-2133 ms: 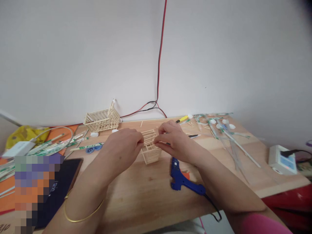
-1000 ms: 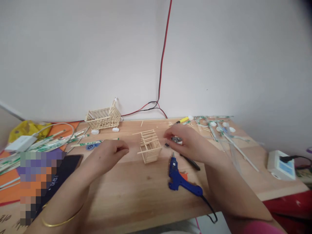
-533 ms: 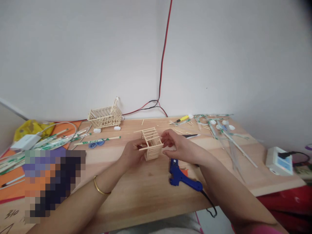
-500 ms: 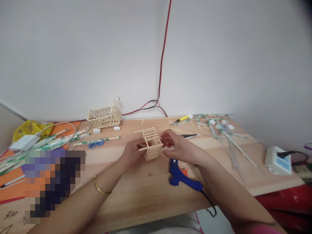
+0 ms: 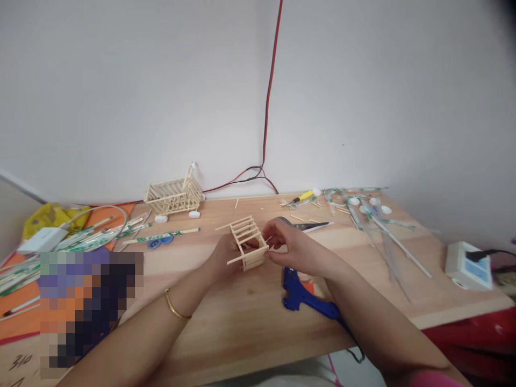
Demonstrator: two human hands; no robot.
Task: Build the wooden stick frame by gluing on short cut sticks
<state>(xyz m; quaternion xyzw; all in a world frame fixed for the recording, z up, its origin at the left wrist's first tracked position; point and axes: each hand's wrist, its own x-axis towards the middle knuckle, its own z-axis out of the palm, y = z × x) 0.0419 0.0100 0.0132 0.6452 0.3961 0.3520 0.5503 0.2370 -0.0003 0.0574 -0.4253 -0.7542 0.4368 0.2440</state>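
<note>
My left hand (image 5: 226, 252) is closed around a small open frame (image 5: 246, 236) built from pale wooden sticks, and its fingertips are partly hidden behind it. The frame is tilted above the table, with two sticks jutting out to the left. At its right end, the curled fingers and thumb of my right hand (image 5: 288, 244) pinch the edge near a corner. Just below my right hand lies a blue glue gun (image 5: 300, 295), its cable running off the table's front edge. Beyond that hand lie dark-bladed scissors (image 5: 308, 226), partly covered by it.
A larger stick cart (image 5: 173, 196) with white wheels stands against the wall. Wrapped chopsticks (image 5: 92, 236) and a yellow bag (image 5: 50, 217) lie at left. To the right are plastic wrappers (image 5: 382, 242), a yellow-handled knife (image 5: 300, 197) and a white power socket (image 5: 467, 266).
The stick frame has tipped and turned slightly in my left hand. My right fingers have drawn together at its right end. The view has shifted a little.
</note>
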